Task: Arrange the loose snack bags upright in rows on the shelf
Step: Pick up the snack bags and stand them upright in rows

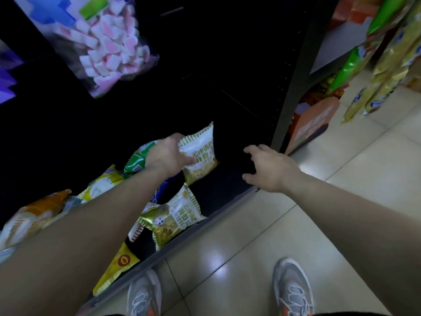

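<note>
My left hand (167, 156) grips a white and gold snack bag (200, 153) by its left edge and holds it nearly upright on the dark bottom shelf (227, 192). My right hand (271, 169) hovers to the right of that bag with spread fingers and nothing in it, over a bare stretch of shelf. A matching white and gold bag (175, 217) lies loose near the shelf's front edge. A green bag (136, 160) sits behind my left wrist. Yellow bags (120, 265) and an orange bag (34, 215) lie flat to the left, partly hidden by my left forearm.
A clear bag of pink and white marshmallows (109, 49) hangs above at the left. A dark shelf upright (293, 92) bounds the bay on the right. Green and gold bags (387, 65) fill the neighbouring rack. Pale floor tiles (250, 247) and my grey shoes (291, 290) lie below.
</note>
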Motion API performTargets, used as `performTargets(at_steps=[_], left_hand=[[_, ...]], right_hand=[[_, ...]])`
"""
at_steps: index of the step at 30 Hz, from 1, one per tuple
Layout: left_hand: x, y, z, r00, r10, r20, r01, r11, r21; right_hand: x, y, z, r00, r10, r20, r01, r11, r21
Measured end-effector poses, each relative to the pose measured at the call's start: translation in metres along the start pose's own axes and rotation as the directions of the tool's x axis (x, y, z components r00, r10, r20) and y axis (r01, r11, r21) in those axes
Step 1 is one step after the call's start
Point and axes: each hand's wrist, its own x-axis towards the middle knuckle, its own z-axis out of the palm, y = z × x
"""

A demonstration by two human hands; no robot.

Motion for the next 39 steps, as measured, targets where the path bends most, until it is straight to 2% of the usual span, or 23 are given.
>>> performTargets(at_steps=[5,13,18,22,23,26,28,32,35,37,39], left_hand=[[0.065,-0.001,0.031,0.999,-0.039,-0.022,0.038,0.998,-0.057],[0.156,-0.024,0.078,0.995,-0.076,-0.061,0.061,0.975,-0.215],[0.192,-0.031,0.098,0.998,-0.054,-0.03,0.048,0.982,-0.18],[0.2,-0.026,0.105,0.988,-0.121,-0.1,0.095,0.968,-0.234],[0.198,-0.023,0.104,0.982,-0.129,-0.135,0.102,0.976,-0.192],[0.192,-0.022,0.104,0.963,-0.058,-0.262,0.088,0.991,0.105],[0.189,-0.024,0.102,0.961,-0.011,-0.277,0.068,0.979,0.195],[0.165,-0.032,0.082,0.981,0.036,-0.189,0.006,0.976,0.218],[0.122,-0.049,0.052,0.997,0.076,0.029,-0.08,0.965,0.248],[0.083,-0.067,0.035,0.979,0.08,0.189,-0.127,0.959,0.252],[0.041,-0.092,0.027,0.965,0.076,0.252,-0.144,0.954,0.264]], right_hand=[[0.04,0.002,0.014,0.989,-0.053,0.135,0.075,0.983,-0.167],[0.114,0.008,0.067,0.977,-0.071,0.201,0.088,0.993,-0.077],[0.134,0.009,0.095,0.979,-0.055,0.195,0.06,0.998,-0.02],[0.133,0.01,0.118,0.967,-0.041,0.253,0.045,0.999,-0.011],[0.132,0.011,0.122,0.964,-0.033,0.264,0.038,0.999,-0.013],[0.129,0.01,0.129,0.959,-0.018,0.283,0.025,0.999,-0.021],[0.127,0.008,0.13,0.958,-0.022,0.286,0.028,0.999,-0.02],[0.125,-0.003,0.126,0.958,-0.043,0.283,0.041,0.999,0.013],[0.124,-0.021,0.122,0.963,-0.082,0.258,0.067,0.995,0.069],[0.121,-0.037,0.124,0.958,-0.11,0.267,0.089,0.992,0.088],[0.114,-0.054,0.132,0.947,-0.136,0.291,0.12,0.99,0.072]])
